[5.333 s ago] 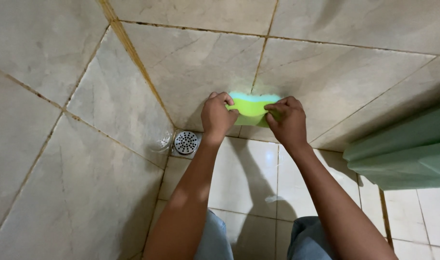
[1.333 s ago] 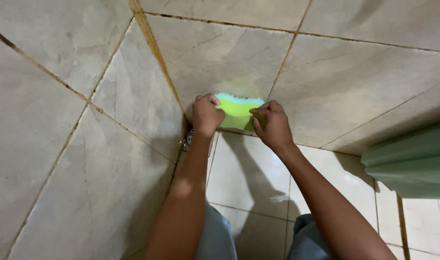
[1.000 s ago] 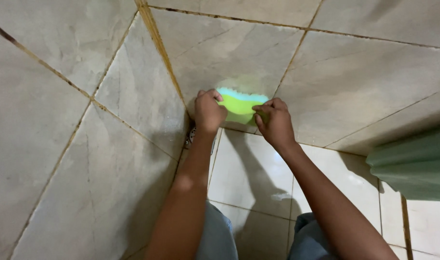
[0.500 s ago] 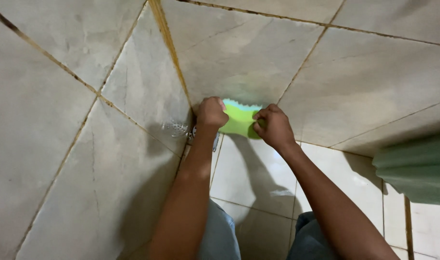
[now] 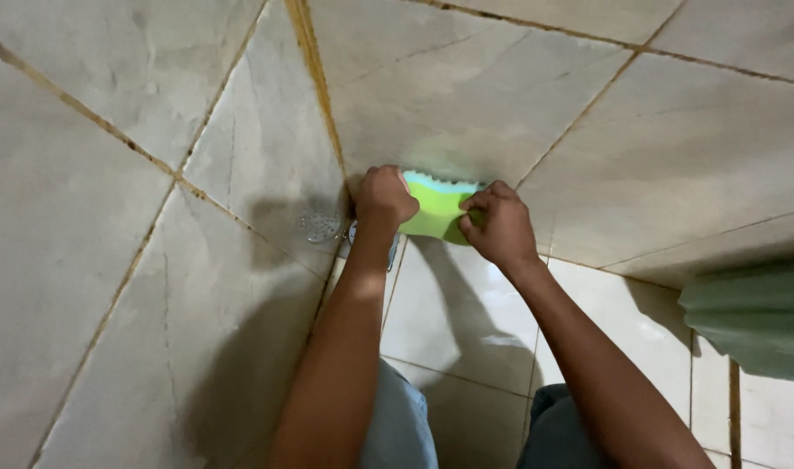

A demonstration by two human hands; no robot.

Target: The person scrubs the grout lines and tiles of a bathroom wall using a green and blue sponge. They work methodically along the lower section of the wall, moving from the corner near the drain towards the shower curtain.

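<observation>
A green-and-yellow sponge (image 5: 436, 208) is pinched at both ends, between the curled fingers of the left hand (image 5: 384, 195) and right hand (image 5: 499, 227), and pressed against the beige wall tile (image 5: 466, 95) at its base. Progress is judged partial; no suds are visible.

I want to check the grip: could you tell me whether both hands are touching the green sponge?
Touching. The head view shows the left hand gripping the green sponge's left end and the right hand pinching its right end, with no gap.

My hands work tight in the wall corner (image 5: 327, 130), walls blocking ahead and left. The floor tiles (image 5: 453, 304) behind lie open; a green ribbed thing (image 5: 753, 321), perhaps a bin, crowds the right edge.
</observation>
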